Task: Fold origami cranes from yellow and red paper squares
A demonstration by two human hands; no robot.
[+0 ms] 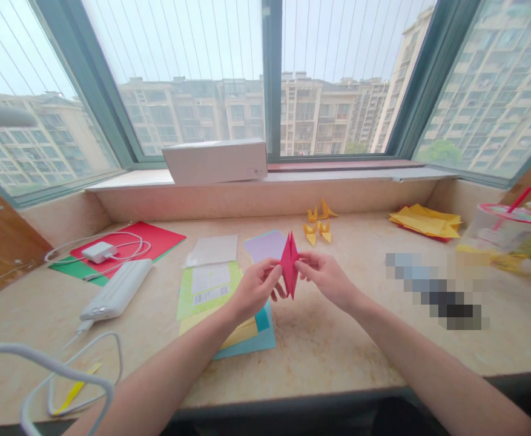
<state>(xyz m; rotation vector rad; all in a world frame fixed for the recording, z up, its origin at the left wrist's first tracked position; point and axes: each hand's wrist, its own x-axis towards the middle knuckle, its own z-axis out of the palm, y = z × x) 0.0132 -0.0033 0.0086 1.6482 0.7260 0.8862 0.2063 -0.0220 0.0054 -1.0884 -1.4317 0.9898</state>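
A red folded paper (289,266), shaped as a tall narrow diamond with a split upper point, is held upright above the table between both hands. My left hand (261,281) pinches its left edge, with some fingers curled behind. On the right edge, the thumb and fingertips of my right hand (318,272) are closed on the same paper. Behind it stand several small yellow paper cranes (324,230). Under and beside my left forearm lie sheets of coloured paper (247,345) and a green-and-white paper packet (209,287).
At left are red and green sheets (165,233), a white charger (99,252) with its cable, and a power bank (117,290). Yellow folded papers (424,221) and a plastic cup (496,233) stand at right. A white box (215,162) rests on the sill.
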